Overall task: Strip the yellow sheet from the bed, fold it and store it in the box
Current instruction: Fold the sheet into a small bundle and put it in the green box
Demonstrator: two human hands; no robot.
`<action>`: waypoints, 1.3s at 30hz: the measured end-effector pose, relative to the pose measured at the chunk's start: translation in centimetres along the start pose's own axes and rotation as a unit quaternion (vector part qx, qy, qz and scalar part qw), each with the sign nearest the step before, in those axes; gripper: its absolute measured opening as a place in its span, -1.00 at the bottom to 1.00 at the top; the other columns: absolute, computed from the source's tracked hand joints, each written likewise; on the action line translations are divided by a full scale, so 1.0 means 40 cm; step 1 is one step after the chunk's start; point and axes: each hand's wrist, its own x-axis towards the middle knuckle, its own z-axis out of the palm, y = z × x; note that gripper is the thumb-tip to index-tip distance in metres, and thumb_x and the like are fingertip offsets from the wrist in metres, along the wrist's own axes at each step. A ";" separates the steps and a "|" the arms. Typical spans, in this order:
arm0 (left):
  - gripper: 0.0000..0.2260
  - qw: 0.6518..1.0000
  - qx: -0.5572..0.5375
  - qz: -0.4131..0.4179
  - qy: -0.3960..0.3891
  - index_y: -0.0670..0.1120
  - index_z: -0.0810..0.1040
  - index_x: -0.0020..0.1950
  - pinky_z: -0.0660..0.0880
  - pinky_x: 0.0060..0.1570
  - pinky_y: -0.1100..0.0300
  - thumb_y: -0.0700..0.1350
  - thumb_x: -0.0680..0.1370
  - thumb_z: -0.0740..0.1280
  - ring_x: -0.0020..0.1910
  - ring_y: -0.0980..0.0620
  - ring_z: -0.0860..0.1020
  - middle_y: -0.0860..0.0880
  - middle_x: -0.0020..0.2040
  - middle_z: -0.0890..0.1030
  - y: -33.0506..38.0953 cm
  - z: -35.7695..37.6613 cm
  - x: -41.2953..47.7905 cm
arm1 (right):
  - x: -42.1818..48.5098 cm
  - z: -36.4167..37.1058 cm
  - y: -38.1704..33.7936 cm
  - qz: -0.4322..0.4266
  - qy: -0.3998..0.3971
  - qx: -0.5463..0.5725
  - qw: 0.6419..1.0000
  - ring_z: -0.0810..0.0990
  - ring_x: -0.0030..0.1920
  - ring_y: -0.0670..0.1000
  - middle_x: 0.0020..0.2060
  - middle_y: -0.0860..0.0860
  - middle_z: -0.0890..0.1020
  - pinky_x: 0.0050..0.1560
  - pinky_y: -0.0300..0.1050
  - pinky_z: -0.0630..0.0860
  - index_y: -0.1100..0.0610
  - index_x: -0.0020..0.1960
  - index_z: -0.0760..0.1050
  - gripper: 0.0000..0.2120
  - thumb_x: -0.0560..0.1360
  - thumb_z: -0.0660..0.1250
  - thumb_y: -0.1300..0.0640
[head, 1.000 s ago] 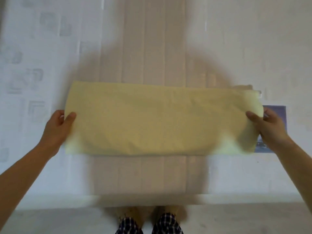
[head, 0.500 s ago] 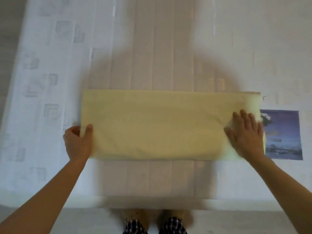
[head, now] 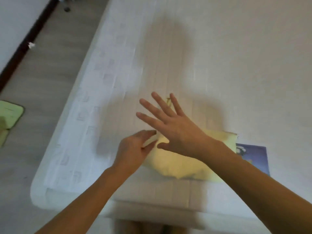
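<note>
Folded sheet [head: 179,166] on bed [head: 219,65], near its front edge (motion blur). Left hand [head: 133,149] pinches sheet's left edge, fingers curled. Right hand [head: 170,127] flat, fingers spread wide, holding nothing; sheet lies beneath it.

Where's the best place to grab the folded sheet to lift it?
Probably its two ends, from left and right: the sheet lies as a flat bundle on the bed. The left hand pinches the left end; the right end is bare.

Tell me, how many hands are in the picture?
2. The left hand pinches the left edge of the yellow sheet; the right hand is spread open over the sheet, right beside it.
</note>
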 end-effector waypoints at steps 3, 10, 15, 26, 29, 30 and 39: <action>-0.75 0.983 0.038 0.180 -0.007 -0.03 0.68 -0.01 0.46 -0.39 0.21 0.01 0.44 0.27 -0.35 -0.01 0.61 0.00 -0.25 0.66 0.203 -0.137 0.002 | -0.032 -0.243 -0.002 -0.029 -0.147 -0.095 0.984 -0.10 0.54 0.12 0.47 0.00 0.30 0.39 0.32 -0.39 0.01 0.27 0.45 -0.47 0.34 0.45 -0.09; -0.78 0.941 0.213 0.196 -0.174 0.06 0.53 -0.13 0.33 -0.26 0.17 0.19 0.49 0.30 -0.14 0.01 0.52 0.06 -0.14 0.55 0.552 -0.441 0.038 | -0.256 -0.679 -0.011 0.177 -0.157 -0.013 0.972 0.57 -0.01 0.14 -0.10 0.07 0.63 -0.16 -0.11 0.33 0.02 0.12 0.45 -0.76 0.52 0.28 -0.07; -0.64 0.928 0.240 0.168 -0.228 0.01 0.38 -0.44 0.22 -0.44 0.21 0.13 0.40 0.45 -0.40 0.12 0.42 0.03 -0.37 0.49 0.656 -0.617 0.197 | -0.274 -0.815 0.011 0.244 -0.078 0.080 0.963 0.35 -0.33 0.06 -0.50 -0.11 0.33 -0.28 -0.12 0.21 -0.05 -0.34 0.31 -0.68 0.45 0.41 -0.01; -0.82 0.940 0.235 0.249 -0.012 -0.08 0.60 0.05 0.42 -0.17 0.07 -0.02 0.55 0.32 -0.09 -0.11 0.51 -0.07 -0.08 0.51 0.582 -0.677 0.348 | -0.190 -0.869 0.112 0.341 0.132 0.000 0.931 0.56 -0.05 0.21 -0.12 0.17 0.64 -0.11 -0.01 0.46 0.15 -0.01 0.55 -0.82 0.47 0.37 0.05; -0.83 0.929 0.187 0.314 0.058 -0.13 0.63 0.05 0.49 -0.21 0.01 -0.10 0.51 0.38 -0.16 -0.12 0.53 -0.10 -0.09 0.54 0.582 -0.687 0.319 | -0.219 -0.870 0.090 0.318 0.180 -0.012 0.931 0.57 -0.05 0.21 -0.12 0.14 0.64 -0.15 0.00 0.46 0.14 -0.02 0.53 -0.84 0.47 0.36 0.07; -0.84 0.927 0.173 0.326 0.063 -0.16 0.64 0.01 0.51 -0.23 -0.03 -0.14 0.47 0.42 -0.18 -0.13 0.54 -0.12 -0.12 0.54 0.572 -0.674 0.294 | -0.238 -0.851 0.076 0.305 0.186 -0.005 0.934 0.57 -0.06 0.21 -0.12 0.12 0.63 -0.16 0.01 0.46 0.15 -0.02 0.53 -0.85 0.47 0.37 0.10; -0.53 0.947 0.134 0.263 -0.130 0.01 0.56 -0.24 0.24 -0.14 0.24 -0.24 -0.04 0.64 -0.12 0.12 0.39 0.10 -0.17 0.48 0.102 -0.131 -0.100 | -0.437 -0.118 -0.114 0.270 0.079 0.064 0.957 0.41 -0.27 0.01 -0.37 0.02 0.53 -0.24 -0.17 0.24 0.12 -0.32 0.44 -0.80 0.07 0.37 0.20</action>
